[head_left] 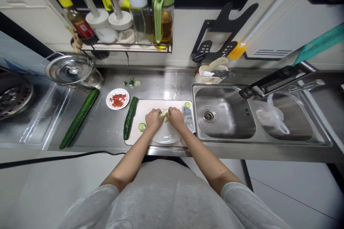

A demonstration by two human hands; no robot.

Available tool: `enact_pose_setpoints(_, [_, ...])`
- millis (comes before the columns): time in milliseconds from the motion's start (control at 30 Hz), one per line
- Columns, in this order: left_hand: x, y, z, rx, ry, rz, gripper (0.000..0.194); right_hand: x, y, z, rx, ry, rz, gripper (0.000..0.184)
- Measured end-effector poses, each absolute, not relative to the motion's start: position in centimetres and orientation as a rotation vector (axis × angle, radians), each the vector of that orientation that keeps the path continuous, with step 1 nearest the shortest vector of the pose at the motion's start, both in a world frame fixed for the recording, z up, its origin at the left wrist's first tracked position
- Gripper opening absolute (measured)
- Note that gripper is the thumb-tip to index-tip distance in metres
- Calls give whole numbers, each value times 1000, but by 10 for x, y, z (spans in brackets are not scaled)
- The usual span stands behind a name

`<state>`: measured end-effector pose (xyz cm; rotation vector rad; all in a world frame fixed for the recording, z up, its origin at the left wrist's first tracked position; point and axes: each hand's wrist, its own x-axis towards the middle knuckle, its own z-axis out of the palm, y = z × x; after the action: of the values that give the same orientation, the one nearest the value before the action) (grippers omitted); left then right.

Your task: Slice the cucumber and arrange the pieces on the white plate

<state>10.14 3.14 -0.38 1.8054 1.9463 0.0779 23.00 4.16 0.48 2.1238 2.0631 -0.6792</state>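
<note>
My left hand [154,118] and my right hand [175,117] meet over a clear plate [166,138] that lies on a white cutting board [143,106]. Pale green cucumber slices [164,115] show between my curled fingertips; both hands are closed on them. A cut length of cucumber [130,118] rests along the board's left edge. One loose cucumber slice [142,127] sits left of the plate. To the right of my right hand, a broad knife blade [189,118] lies flat, with another slice at its top end.
A small white plate [109,103] with chopped red bits, a whole cucumber [79,118] and a lidded steel pot [95,78] stand left. Cucumber ends [131,82] lie behind the board. A double sink [225,114] is at right, a bottle rack [129,50] above.
</note>
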Motion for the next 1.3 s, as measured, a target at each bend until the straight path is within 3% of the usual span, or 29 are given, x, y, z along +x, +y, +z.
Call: enact_pose_setpoints(1300, [104,34,-4,1774,1955,134,22,240,38,5,2242,2105,-717,27])
